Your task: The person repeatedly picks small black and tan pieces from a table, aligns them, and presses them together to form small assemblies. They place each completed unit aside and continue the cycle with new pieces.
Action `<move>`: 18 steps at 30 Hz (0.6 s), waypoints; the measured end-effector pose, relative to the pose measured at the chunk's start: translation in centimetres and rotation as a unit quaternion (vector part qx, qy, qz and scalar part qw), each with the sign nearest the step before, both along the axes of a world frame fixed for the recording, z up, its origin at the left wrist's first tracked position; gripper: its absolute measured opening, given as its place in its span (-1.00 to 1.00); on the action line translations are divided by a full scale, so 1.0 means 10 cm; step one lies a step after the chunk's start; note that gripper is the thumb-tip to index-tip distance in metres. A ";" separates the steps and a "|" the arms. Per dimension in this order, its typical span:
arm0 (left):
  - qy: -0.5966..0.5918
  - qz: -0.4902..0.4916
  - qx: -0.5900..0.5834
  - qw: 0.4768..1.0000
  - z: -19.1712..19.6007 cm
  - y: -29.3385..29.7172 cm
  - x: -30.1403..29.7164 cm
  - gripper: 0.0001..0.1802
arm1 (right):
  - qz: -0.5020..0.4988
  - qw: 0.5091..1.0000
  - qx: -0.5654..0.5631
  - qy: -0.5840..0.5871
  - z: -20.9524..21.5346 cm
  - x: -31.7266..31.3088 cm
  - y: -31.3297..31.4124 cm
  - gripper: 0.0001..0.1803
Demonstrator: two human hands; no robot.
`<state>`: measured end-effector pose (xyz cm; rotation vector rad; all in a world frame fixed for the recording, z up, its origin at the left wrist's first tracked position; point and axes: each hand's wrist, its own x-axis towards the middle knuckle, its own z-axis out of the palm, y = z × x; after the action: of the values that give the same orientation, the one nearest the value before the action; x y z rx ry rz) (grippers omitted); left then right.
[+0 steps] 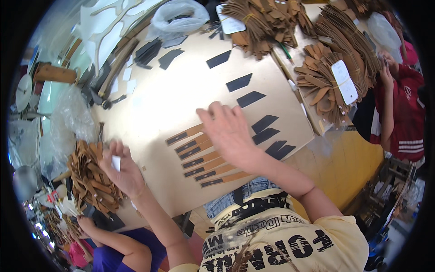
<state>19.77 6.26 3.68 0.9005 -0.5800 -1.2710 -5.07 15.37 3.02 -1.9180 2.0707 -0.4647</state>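
My left hand [122, 170] is raised over the left side of the table, its fingers curled around a small white piece [116, 163], apparently paper. My right hand [229, 133] hovers or rests palm down over the far ends of brown strips [213, 164]; contact cannot be made out. Its fingers are bent and apart, with nothing visible in them. Several strips lie side by side like a fan, each with a dark rectangle at its left end. The hand hides part of the uppermost strips. Black slanted pieces [250, 99] lie to the right in a loose column.
A pile of brown strips [93, 177] sits at the table's left edge. Tied brown bundles [324, 84] with white tags fill the far right. Dark offcuts [148, 52] and a clear plastic bag [179, 18] lie at the back. Other people sit at left and right.
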 end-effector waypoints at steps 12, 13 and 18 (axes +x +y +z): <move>-0.074 -0.193 -0.030 0.978 0.23 0.35 -0.43 -0.79 | 0.082 0.953 -0.291 0.001 0.06 -0.03 0.02 -0.87; -0.081 -0.210 -0.015 0.974 0.28 0.34 -0.48 -0.83 | 0.096 0.939 -0.329 -0.011 0.12 -0.08 0.09 -0.86; -0.227 -0.286 0.074 0.928 0.32 0.37 -0.77 -0.80 | 0.142 0.922 -0.315 -0.172 0.45 -0.35 0.45 -0.66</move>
<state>12.09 10.01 6.91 1.2171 -1.1900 -1.6495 -8.54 19.88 7.48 -2.2042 1.4827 -1.4133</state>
